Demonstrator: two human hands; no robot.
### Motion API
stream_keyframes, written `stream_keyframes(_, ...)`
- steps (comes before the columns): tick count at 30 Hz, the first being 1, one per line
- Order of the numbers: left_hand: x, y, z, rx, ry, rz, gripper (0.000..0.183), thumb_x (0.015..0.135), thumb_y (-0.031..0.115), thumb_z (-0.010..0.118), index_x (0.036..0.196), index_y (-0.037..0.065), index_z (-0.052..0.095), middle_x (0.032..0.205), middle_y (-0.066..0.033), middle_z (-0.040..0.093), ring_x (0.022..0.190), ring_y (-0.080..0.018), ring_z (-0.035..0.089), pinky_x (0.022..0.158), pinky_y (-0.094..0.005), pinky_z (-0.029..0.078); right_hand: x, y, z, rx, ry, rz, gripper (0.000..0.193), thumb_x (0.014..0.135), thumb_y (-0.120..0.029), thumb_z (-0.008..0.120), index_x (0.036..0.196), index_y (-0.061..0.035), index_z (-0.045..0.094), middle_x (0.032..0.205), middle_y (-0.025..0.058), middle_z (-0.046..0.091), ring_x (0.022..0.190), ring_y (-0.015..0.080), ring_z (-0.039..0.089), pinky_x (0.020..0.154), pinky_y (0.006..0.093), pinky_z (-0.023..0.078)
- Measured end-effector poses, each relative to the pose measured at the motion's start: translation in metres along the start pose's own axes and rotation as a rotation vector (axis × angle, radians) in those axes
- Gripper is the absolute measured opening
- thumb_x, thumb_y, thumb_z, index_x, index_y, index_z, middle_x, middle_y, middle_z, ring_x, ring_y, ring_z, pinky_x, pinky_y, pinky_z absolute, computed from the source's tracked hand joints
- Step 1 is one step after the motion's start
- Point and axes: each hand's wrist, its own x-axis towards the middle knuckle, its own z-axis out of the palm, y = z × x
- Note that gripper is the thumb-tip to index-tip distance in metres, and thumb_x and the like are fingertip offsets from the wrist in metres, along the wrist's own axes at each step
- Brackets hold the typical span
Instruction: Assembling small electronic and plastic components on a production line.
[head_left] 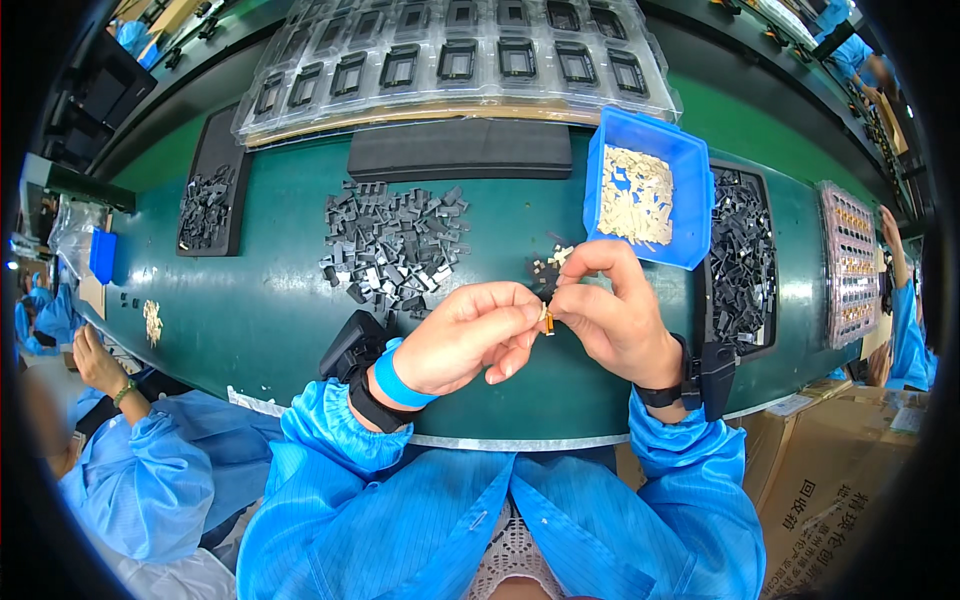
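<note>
My left hand (468,336) and my right hand (618,318) meet above the green bench, both pinched at the fingertips. Between them is a small orange-amber part (549,325) with a pale bit at its top; the fingers cover most of it. Just beyond the fingertips lies a small dark piece (541,284) with several loose cream bits (560,257) about it. Behind my right hand stands a blue bin (697,160) holding many small cream strips (637,195). A heap of small black plastic parts (392,240) is spread beyond my left hand.
At right, a black tray (712,300) holds more black parts; another black tray (232,225) stands at left. A black foam slab (460,152) and clear blister trays (420,112) with black frames line the back. Co-workers in blue sit either side; a cardboard box (850,460) stands right.
</note>
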Motion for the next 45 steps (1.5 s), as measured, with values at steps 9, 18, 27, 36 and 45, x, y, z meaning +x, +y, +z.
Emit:
stream_keyframes(9,0.002,-0.007,0.002,0.747,0.155,0.697,0.014,0.077,0.002,0.067,0.090,0.000,0.062,0.090,-0.0065,0.053,0.075,-0.0115,0.055,0.063,-0.0230,0.047,-0.006,-0.002,0.005,0.144,0.079,0.028,0.020,0.069,0.000,0.069,0.083,-0.0076,0.059,0.096,0.0104,0.046,0.088,0.0245,0.051,0.078,0.0330,0.044)
stream_keyframes(18,0.001,-0.007,0.002,0.916,0.182,0.884,0.012,0.072,0.004,0.070,0.083,0.005,0.065,0.088,-0.0049,0.052,0.068,-0.0111,0.053,0.058,-0.0237,0.045,-0.007,-0.001,0.007,0.169,0.070,0.020,0.018,0.069,-0.001,0.069,0.083,-0.0071,0.059,0.098,0.0110,0.046,0.090,0.0243,0.050,0.079,0.0330,0.044)
stream_keyframes(27,0.002,-0.006,0.002,0.901,0.181,0.846,0.011,0.071,0.004,0.071,0.081,0.004,0.064,0.088,-0.0056,0.052,0.069,-0.0113,0.053,0.059,-0.0235,0.045,-0.008,-0.001,0.005,0.185,0.049,0.036,0.019,0.069,-0.003,0.070,0.084,-0.0078,0.060,0.098,0.0105,0.046,0.090,0.0243,0.050,0.079,0.0325,0.043)
stream_keyframes(36,0.001,-0.005,-0.002,0.853,0.139,0.778,0.010,0.073,0.003,0.070,0.077,0.004,0.061,0.086,-0.0065,0.052,0.072,-0.0131,0.053,0.061,-0.0248,0.045,-0.003,-0.003,0.005,0.186,0.047,0.026,0.015,0.071,-0.003,0.068,0.082,-0.0071,0.059,0.095,0.0096,0.047,0.088,0.0239,0.050,0.078,0.0324,0.043)
stream_keyframes(45,0.009,-0.011,0.004,0.478,0.211,0.758,0.007,0.085,0.001,0.055,0.087,0.003,0.049,0.094,-0.0095,0.049,0.069,-0.0128,0.055,0.056,-0.0238,0.048,-0.007,0.000,-0.003,0.498,0.350,0.375,0.006,0.080,0.001,0.057,0.082,-0.0017,0.052,0.095,0.0072,0.043,0.084,0.0126,0.048,0.066,0.0244,0.045)
